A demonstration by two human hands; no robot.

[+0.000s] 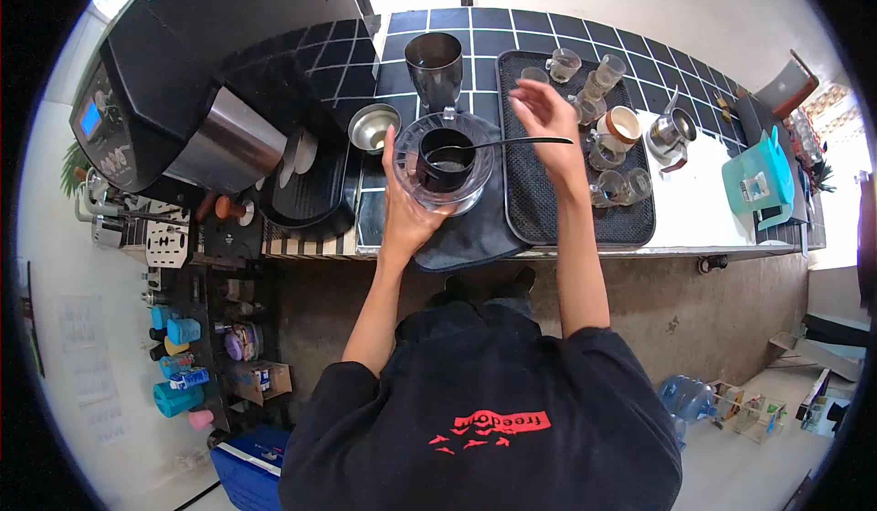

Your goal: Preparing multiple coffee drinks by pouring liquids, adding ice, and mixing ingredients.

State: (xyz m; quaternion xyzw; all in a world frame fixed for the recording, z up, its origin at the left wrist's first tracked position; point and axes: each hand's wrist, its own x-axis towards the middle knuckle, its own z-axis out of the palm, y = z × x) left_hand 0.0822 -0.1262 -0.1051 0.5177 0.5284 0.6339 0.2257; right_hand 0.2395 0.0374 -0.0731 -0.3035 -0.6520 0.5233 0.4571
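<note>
Head view, looking straight down over a black-tiled counter (585,41). Left hand (402,202) wrapped against the left wall of a clear glass vessel (445,175), fingers curled round it, thumb up near the rim, clamped on the glass. Inside the vessel, a black cup (445,159) holding dark liquid. Vessel standing on a dark cloth (475,232) near the counter's front edge, just left of a black tray (566,210). Right hand (545,114) raised above the vessel's right side, fingers pinched shut on the end of a long thin dark spoon (498,144); spoon running leftward from the fingers, its bowl over the black cup. Cannot tell whether the bowl touches the liquid.

Behind the vessel, a tall steel tumbler (435,65) upright on the tiles, and to its left a small steel bowl (373,127), both close to the vessel but apart from it. On the black tray, several small glass cups (603,77) clustered toward the far and right side, and one white cup with a brown rim (623,127). Just right of the tray, a small steel pot (671,132) on a white surface. Farther right, a teal jug (756,178). Far left, a large black machine (146,100) with a steel cylinder at its front.
</note>
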